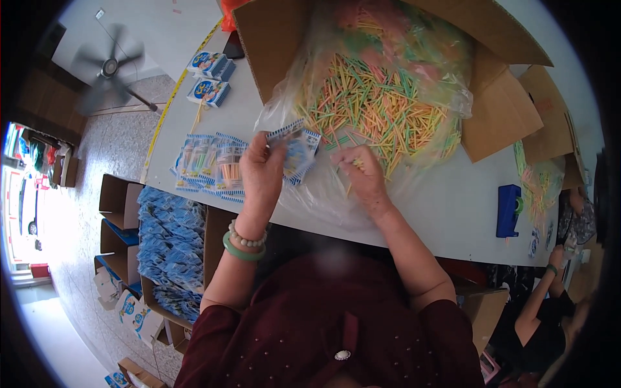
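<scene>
My left hand [260, 167] is closed on a small blue-and-white plastic packet [294, 145], partly smeared by motion. Curled fingers on my right hand [362, 171] hold a few short pale sticks, mostly hidden by the hand. Just beyond it lies a large heap of thin pastel sticks [381, 110] in yellow, green, orange and pink. They spill from a clear plastic bag [336, 207] inside an open cardboard box [272, 39]. Left of my left hand, several filled packets [200, 161] with coloured sticks overlap on the white table [427, 213].
Two small blue-and-white boxes [210, 92] sit at the far left. A blue tape dispenser [509, 210] stands at the right. Below the table's left edge, a carton holds many blue packets [169, 246]. A fan [110, 66] stands beyond. Another person's arm [540, 297] shows at right.
</scene>
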Motion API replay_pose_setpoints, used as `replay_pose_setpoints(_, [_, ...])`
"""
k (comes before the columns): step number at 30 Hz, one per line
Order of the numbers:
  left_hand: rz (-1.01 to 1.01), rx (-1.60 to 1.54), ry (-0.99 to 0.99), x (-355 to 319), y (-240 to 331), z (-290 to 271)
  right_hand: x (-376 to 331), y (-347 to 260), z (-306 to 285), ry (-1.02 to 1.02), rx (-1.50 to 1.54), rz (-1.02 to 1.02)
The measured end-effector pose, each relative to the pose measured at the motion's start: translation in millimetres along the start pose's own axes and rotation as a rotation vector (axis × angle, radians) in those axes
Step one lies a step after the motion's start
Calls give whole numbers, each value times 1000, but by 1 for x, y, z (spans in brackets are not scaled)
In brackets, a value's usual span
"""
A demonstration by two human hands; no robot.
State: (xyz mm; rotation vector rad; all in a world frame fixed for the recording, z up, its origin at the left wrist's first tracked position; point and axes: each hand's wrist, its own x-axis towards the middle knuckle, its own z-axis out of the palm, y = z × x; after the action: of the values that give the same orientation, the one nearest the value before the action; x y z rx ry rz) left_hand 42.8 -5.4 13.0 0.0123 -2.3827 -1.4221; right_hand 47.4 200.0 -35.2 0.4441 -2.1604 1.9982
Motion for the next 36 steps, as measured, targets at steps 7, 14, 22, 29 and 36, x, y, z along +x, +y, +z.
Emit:
replay_pose_setpoints(7, [-404,-873,-290,-19,12,26,-1,-10,-4,-1,-128,161])
replay_pose_setpoints(14, [-470,-875,-402,-25,10,24,-4,-7,-6,-87,-587,-204])
replay_pose_setpoints(22, [-376,-647,-318,-28,3,30,10,-60,-11,-5,-216,-92])
replay_pose_setpoints(29, [-217,-596,-379,-34,6,35,3,-50,5,-156,-472,-123])
replay_pose_setpoints(36, [-34,-244,-324,-38,9,25,-4,-56,2,-66,-354,-30])
